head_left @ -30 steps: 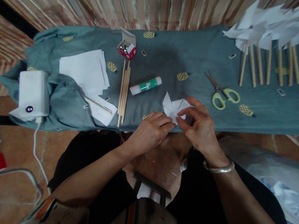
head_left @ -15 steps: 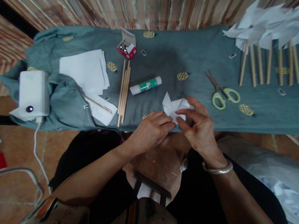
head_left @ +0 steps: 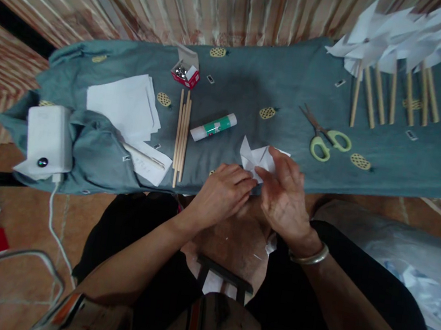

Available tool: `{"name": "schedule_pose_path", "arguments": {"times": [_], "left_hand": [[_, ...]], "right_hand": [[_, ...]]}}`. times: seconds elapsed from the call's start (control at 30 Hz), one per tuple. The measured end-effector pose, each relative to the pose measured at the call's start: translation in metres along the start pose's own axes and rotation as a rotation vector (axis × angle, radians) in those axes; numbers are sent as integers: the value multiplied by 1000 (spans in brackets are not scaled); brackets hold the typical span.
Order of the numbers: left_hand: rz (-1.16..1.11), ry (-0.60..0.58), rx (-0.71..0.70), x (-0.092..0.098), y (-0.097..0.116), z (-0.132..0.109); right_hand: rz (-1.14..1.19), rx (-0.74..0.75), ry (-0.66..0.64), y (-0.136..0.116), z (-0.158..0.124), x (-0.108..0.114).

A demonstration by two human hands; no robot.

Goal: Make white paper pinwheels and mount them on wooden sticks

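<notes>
A folded white paper pinwheel (head_left: 254, 157) lies at the cloth's front edge, with one pointed corner standing up on its left. My left hand (head_left: 224, 195) is closed, its fingertips pressed on the paper's lower left side. Thumb and fingers of my right hand (head_left: 283, 200) grip the pinwheel from the right and hide part of it. A glue stick (head_left: 214, 127) with a green label lies up and to the left. To the right rest scissors (head_left: 324, 137) with light green handles, their blades slightly apart.
Several wooden sticks (head_left: 181, 138) lie left of the glue stick, near an open red box of metal pins (head_left: 186, 71). Farther left are white paper sheets (head_left: 121, 103), a pen (head_left: 144, 155) and a white device (head_left: 49, 134). Finished pinwheels (head_left: 407, 41) lie at the far right.
My right hand has shifted slightly left and turned over the paper's right side, its fingers now closer together. My left hand stays on the paper's lower left.
</notes>
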State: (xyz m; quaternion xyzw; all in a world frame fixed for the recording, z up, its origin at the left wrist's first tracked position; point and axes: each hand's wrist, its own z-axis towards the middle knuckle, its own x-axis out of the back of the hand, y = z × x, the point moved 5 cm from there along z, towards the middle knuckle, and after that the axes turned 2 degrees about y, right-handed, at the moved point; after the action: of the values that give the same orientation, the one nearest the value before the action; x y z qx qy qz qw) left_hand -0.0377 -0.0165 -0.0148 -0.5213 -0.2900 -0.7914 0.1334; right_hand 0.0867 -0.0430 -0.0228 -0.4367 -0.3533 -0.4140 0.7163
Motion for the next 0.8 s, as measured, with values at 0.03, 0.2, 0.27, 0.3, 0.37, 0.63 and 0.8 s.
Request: {"name": "schedule_pose_path", "arguments": {"times": [0.03,0.2,0.27,0.3,0.37,0.63,0.8], "left_hand": [[5,5,9,0,-1,0],[20,39,25,2,-2,1],[31,37,28,2,-3,2],[37,31,31,1,-3,2],[48,18,32,0,-3,3],[62,51,23,4,-11,3],[76,82,93,11,-34,5]], "right_hand": [[-9,6,4,-2,0,-1],[-2,5,9,-5,-1,-5],[5,8,9,-5,-2,-6],[14,8,8,-5,-2,-6],[53,-5,9,-3,-1,-4],[299,-131,72,23,3,12],[266,-114,23,27,3,12]]}}
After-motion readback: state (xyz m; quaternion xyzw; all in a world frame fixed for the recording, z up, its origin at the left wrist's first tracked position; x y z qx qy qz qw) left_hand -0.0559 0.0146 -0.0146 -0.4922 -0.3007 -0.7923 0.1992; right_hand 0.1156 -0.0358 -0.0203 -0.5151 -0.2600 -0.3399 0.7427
